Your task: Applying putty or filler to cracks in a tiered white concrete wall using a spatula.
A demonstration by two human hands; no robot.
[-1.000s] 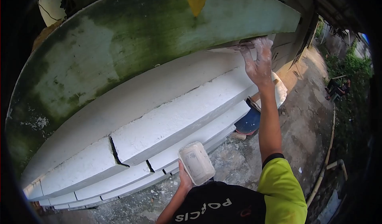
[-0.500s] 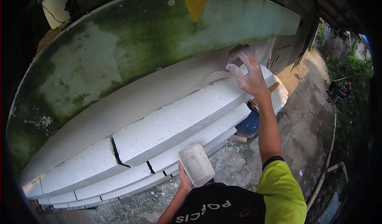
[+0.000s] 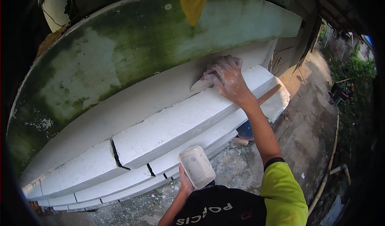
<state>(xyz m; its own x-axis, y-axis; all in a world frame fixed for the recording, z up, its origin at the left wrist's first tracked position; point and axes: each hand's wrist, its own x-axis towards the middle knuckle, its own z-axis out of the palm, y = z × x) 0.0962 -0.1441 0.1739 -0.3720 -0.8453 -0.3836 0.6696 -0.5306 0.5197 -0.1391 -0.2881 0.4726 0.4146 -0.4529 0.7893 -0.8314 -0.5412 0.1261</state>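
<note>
My right hand [image 3: 229, 79], smeared with white paste, is closed around a thin flat scraper [image 3: 199, 84]. The scraper's pale blade lies where the off-white wall panel [image 3: 148, 85] meets the top white block [image 3: 180, 117]. My fingers hide most of its grip. Low in front of my body, my left hand [image 3: 185, 182] grips a shallow rectangular white tub [image 3: 197, 167] by its left side. White residue coats the tub's inside, with a greyish patch at the bottom.
A mossy green wall band [image 3: 152, 37] curves above, with a yellow cloth [image 3: 194, 3] hanging over it. White blocks with dark gaps step downward. At right stand a paste-coated container with a wooden stick [image 3: 269, 94] and a blue round object [image 3: 245, 130]. A person [image 3: 341, 92] sits far right.
My right hand has slid the scraper leftward along the joint above the top block. My left hand and the tub have barely moved.
</note>
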